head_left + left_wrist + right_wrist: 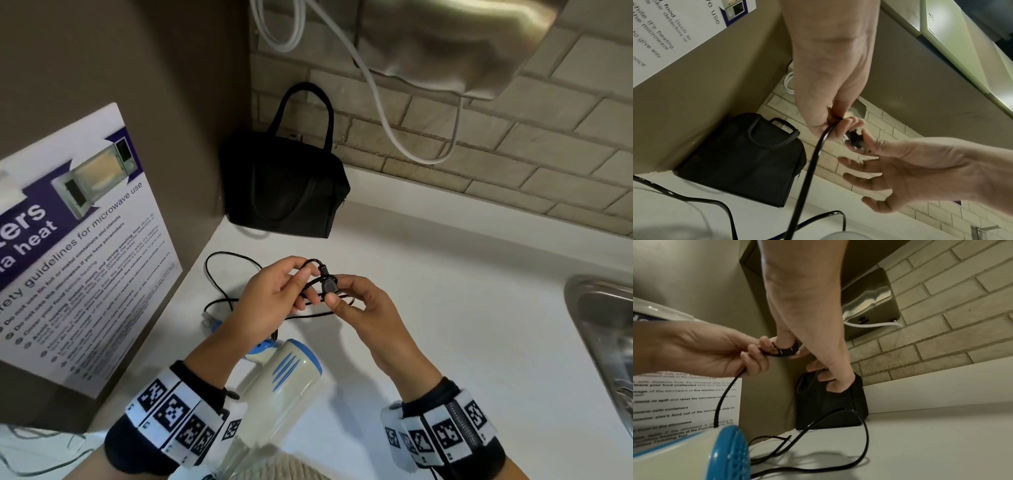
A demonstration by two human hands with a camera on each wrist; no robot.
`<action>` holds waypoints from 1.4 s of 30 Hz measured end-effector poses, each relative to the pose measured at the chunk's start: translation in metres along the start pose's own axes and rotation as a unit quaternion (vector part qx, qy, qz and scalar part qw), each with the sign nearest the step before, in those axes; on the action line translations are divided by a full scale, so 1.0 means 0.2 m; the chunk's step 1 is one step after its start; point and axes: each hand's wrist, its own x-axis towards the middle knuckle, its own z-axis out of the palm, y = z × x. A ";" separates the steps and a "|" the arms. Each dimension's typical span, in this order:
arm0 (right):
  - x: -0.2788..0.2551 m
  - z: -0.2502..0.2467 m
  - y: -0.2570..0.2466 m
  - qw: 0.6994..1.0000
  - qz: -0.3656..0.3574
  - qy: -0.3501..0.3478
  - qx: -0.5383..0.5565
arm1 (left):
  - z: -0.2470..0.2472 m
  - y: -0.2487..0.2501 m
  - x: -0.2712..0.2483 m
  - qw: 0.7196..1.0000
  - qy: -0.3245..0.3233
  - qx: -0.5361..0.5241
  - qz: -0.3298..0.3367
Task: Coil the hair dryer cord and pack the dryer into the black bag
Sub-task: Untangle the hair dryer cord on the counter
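Head view: we are holding the black cord [219, 270] above the counter [445, 308], our left hand [270, 294] pinching a strand, our right hand [359, 308] gripping the plug [329, 286]; the hair dryer [284, 380] is lying at six o'clock, the black bag [287, 192] standing zipped at twelve. Left wrist view: the cord is hanging limp, so we are judging it light, pliable and prone to springing open. Right wrist view: the dryer's rigid shell is looking smooth; we are judging its handle the surest hold.
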 end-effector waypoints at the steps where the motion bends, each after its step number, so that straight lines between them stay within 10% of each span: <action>1: 0.00 0.00 0.00 1.000 0.002 0.009 0.009 | 0.00 0.00 0.00 1.000 0.001 -0.003 -0.003; 25: 0.02 0.01 -0.01 0.977 0.123 -0.034 0.169 | 0.03 0.00 -0.02 0.998 -0.049 -0.024 0.003; 42: -0.04 -0.11 -0.05 0.950 0.002 -0.208 0.233 | -0.01 0.03 0.00 0.998 0.024 -0.059 -0.021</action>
